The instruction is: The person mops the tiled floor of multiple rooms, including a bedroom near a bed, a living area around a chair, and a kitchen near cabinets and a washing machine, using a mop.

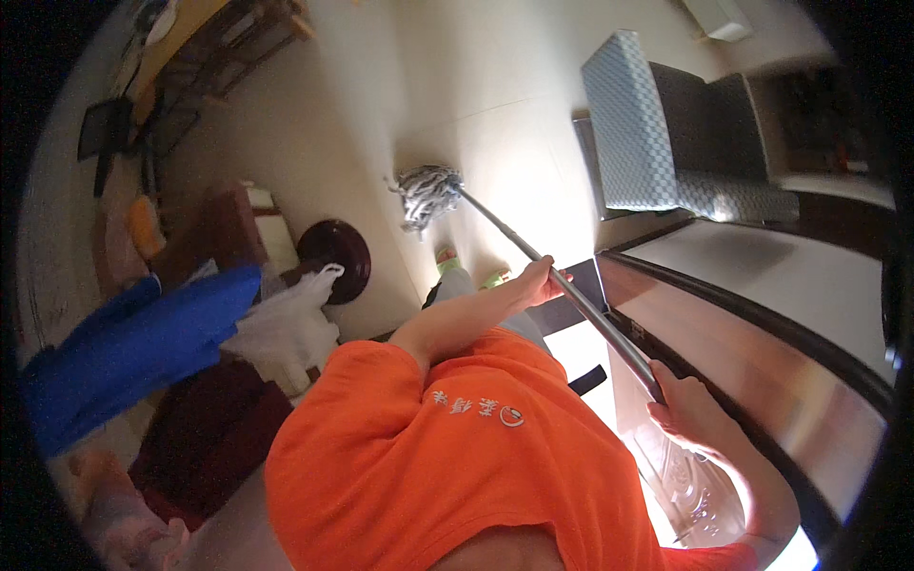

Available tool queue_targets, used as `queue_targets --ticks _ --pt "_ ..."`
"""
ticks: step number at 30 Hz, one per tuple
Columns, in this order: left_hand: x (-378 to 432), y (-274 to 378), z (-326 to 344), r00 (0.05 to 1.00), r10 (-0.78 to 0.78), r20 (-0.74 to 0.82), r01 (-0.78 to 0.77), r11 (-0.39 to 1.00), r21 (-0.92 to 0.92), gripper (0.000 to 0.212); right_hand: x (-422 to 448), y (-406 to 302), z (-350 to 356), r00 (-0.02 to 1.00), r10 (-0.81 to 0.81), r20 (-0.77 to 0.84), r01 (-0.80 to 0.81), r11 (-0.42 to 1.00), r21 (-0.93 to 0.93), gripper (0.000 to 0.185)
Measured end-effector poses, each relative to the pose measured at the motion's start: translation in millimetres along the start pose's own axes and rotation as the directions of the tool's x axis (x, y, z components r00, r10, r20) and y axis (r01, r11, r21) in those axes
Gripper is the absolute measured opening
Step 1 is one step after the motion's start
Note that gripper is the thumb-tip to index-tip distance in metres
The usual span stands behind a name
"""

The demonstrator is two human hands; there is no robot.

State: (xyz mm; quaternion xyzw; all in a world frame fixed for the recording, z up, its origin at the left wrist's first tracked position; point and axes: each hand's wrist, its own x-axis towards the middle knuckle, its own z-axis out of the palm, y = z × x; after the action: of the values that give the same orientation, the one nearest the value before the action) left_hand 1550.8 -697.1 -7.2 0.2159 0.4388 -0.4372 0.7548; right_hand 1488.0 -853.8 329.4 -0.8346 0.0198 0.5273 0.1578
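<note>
A string mop's grey-and-white head (430, 194) rests on the pale floor ahead of my feet, a little blurred. Its metal handle (596, 317) slants down to the right. My left hand (544, 282) is closed around the middle of this handle. Near the handle's upper end, my right hand (682, 407) grips it too, close to a brown counter. Light green footwear (448, 264) shows on my feet just behind the mop head.
A round dark red stool (335, 260) stands left of my feet. Beside it are a white plastic bag (293, 328) and blue fabric (143, 350). On the right are a checkered bench seat (632, 128) and the counter's wood-toned side (742, 350). A table and chairs (235, 50) occupy the upper left.
</note>
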Motion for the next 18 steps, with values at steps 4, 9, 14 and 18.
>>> queue_targets --ticks 4,9,14,18 --pt "25.7 8.2 15.9 0.979 0.043 0.201 -0.065 0.992 0.105 0.015 8.0 25.8 27.7 0.998 -0.031 0.058 -0.019 0.705 0.709 0.065" --pt "47.7 46.6 19.8 0.985 0.09 0.149 -0.114 0.98 0.163 0.019 35.3 12.2 34.7 0.989 -0.084 0.12 -0.106 0.155 0.982 0.075" --pt "84.1 128.2 -5.4 0.963 0.183 0.198 -0.213 0.966 0.144 0.018 100.8 -50.9 29.9 0.998 0.032 -0.06 0.041 0.426 0.904 0.068" --pt "121.3 239.4 1.3 0.979 0.179 0.101 -0.191 0.974 0.122 0.031 162.1 -106.6 -22.6 0.993 -0.017 -0.119 0.121 0.194 0.974 0.068"
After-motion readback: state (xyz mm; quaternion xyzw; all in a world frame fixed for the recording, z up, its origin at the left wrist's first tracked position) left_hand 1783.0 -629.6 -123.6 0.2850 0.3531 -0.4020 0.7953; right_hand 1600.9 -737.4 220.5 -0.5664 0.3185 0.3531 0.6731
